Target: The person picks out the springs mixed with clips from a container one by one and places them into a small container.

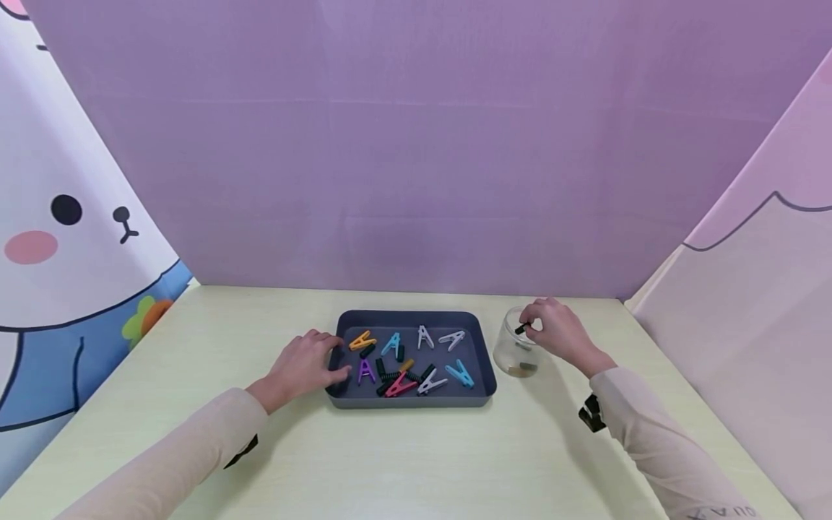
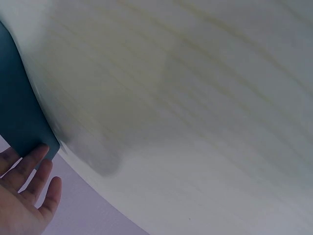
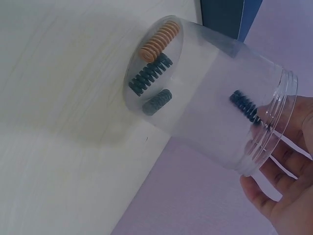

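Note:
My right hand [image 1: 560, 334] pinches a dark coil spring [image 3: 243, 105] just inside the mouth of a clear jar [image 3: 203, 93]. On the jar's bottom lie an orange spring [image 3: 159, 41] and two dark springs [image 3: 150, 75]. At the left end of the dark grey tray [image 1: 416, 402], my left hand [image 1: 300, 370] rests with relaxed fingers touching the rim. Inside the tray are several plastic clips, among them a purple clip [image 1: 366, 371], a red clip [image 1: 400, 385] and a blue clip [image 1: 460, 373]. Several dark springs [image 1: 391, 376] and an orange spring [image 1: 406, 365] lie between them.
The pale wooden table [image 1: 390, 462] ends at a purple backdrop [image 1: 416, 180]. Printed cloth panels [image 1: 78, 289] stand at the left and right sides. The jar stands close to the tray's right end.

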`<state>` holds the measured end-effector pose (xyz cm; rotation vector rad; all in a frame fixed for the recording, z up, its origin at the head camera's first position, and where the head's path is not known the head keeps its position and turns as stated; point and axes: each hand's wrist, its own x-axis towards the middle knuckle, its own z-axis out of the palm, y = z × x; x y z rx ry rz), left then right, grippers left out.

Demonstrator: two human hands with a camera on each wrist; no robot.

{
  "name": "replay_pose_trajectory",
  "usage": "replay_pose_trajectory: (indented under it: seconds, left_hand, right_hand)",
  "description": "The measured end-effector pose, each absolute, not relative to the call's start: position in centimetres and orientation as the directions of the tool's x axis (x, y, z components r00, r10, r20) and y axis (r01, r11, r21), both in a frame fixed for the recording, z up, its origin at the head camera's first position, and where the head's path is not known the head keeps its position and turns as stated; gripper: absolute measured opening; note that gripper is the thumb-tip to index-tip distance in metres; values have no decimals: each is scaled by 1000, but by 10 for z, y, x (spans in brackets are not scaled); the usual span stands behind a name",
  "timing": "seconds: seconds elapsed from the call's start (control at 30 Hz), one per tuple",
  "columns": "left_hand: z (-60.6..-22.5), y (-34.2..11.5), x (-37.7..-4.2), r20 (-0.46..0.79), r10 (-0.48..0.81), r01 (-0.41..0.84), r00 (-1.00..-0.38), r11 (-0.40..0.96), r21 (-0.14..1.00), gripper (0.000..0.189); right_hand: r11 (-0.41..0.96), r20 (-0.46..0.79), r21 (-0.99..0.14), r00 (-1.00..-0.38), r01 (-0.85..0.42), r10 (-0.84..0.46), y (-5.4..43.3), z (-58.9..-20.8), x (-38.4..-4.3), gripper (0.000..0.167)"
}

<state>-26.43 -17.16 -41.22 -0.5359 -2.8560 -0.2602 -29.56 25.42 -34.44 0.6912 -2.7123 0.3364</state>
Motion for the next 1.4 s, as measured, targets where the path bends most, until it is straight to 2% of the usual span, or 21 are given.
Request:
replay_pose_trajectory:
  seconds: [0.5,1.4]
  left_hand:
    - [-413,-171,-263,254,330,370,-909,920,129,55]
    - [-413,-171,-264,273,335,379,-902,916,128,53]
  right_hand:
    - [877,279,-177,-878,-446,-390,254,-343,-296,10]
    - [874,310,-173,-867,-455,-390,252,-340,-296,9]
